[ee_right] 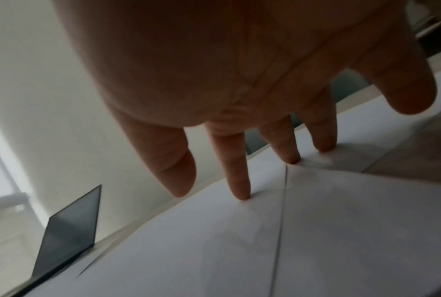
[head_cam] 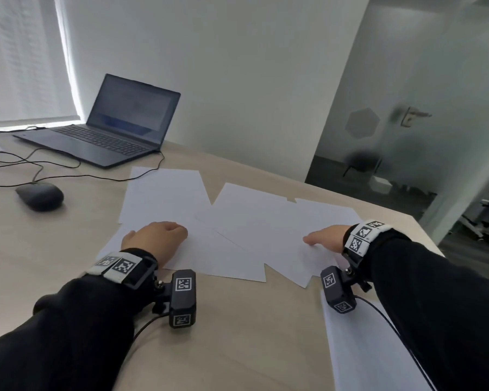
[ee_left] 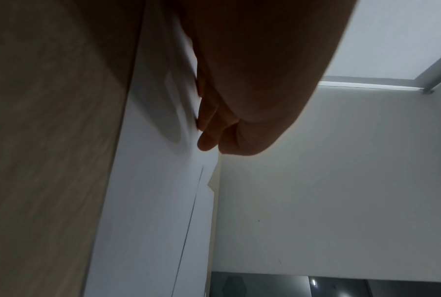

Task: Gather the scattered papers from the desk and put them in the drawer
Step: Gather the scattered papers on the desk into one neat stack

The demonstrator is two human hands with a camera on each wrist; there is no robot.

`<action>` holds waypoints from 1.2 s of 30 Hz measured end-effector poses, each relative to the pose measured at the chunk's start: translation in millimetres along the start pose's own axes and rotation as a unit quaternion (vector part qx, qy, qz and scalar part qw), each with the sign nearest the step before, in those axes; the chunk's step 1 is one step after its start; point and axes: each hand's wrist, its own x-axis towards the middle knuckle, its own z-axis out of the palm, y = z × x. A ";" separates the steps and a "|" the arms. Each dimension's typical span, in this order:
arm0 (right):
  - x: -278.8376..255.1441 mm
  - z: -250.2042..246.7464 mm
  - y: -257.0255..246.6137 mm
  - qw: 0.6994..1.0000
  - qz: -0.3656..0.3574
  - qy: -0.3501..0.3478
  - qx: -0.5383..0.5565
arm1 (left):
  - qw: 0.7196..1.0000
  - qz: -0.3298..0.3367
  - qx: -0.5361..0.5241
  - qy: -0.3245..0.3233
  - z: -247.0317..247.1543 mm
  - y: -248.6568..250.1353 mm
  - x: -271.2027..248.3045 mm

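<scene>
Head view: papers lie spread and overlapping on the desk, between the laptop and the near edge. Left hand rests palm-down on the left sheets, fingers bent under; right hand reaches in from the right, fingertips on the right sheets. Both forearms extended, in dark sleeves.

Left wrist view: left hand's fingers curl onto a sheet, tips pressing; whether they pinch it, cannot tell.

Right wrist view: right hand's fingers straight, spread, tips pressing the paper; nothing grasped.
</scene>
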 end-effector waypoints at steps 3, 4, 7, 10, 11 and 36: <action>1.7 7.8 -29.5 0.997 -0.046 -0.018 -0.053 | 1.000 -0.007 -0.016 -0.012 0.4 -2.9 -0.2; 1.8 11.1 -38.4 0.996 -0.059 -0.023 -0.064 | 0.999 -0.007 -0.037 -0.013 1.3 -6.0 1.3; -1.2 19.7 -64.2 0.990 -0.089 -0.033 -0.107 | 0.992 0.017 -0.128 -0.003 0.0 -10.5 -0.3; -5.8 23.1 -81.4 0.984 -0.111 -0.038 -0.133 | 0.978 0.040 -0.198 0.046 -4.7 -12.3 -2.0; -6.5 23.2 -84.9 0.983 -0.116 -0.033 -0.135 | 0.975 0.041 -0.207 0.064 -6.1 -14.0 -2.0; -11.0 43.7 -94.8 0.988 -0.096 -0.017 -0.123 | 0.993 -0.043 0.104 -0.026 -29.1 -46.7 48.2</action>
